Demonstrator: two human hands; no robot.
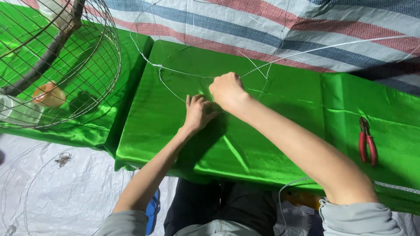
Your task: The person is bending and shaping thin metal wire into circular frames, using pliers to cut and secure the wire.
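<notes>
Knees in dark trousers (218,205) at the bottom edge, grey sleeves pushed up on both forearms. White plastic sheeting (65,192) covers the ground at lower left, with thin wire hoops (26,196) lying on it, faint against the white. Above that, green satin cloth (262,144) draped over a low flat surface. Left hand (197,112) lies on the cloth, fingers bent and close together, pressing down; whether a strand sits under them cannot be told. Right hand (226,91) just beyond it and touching or nearly touching, closed in a fist, knuckles up, gripping thin silver wire (183,72). The wire spreads out from that fist: one strand runs right and up across the cloth toward the far edge, others curve left in a loop to a twisted junction, then rise past the cloth's far edge. So the wire lies mostly beyond and to both sides of the hands, with its meeting point in the right fist. Red-handled pliers (366,140) rest on the cloth well apart to the right, untouched. Far left, a round wire cage (78,65) on the green cloth, a roll of tape (49,94) seen through its mesh. Beyond all, a striped tarp (306,26), red, blue and pale.
</notes>
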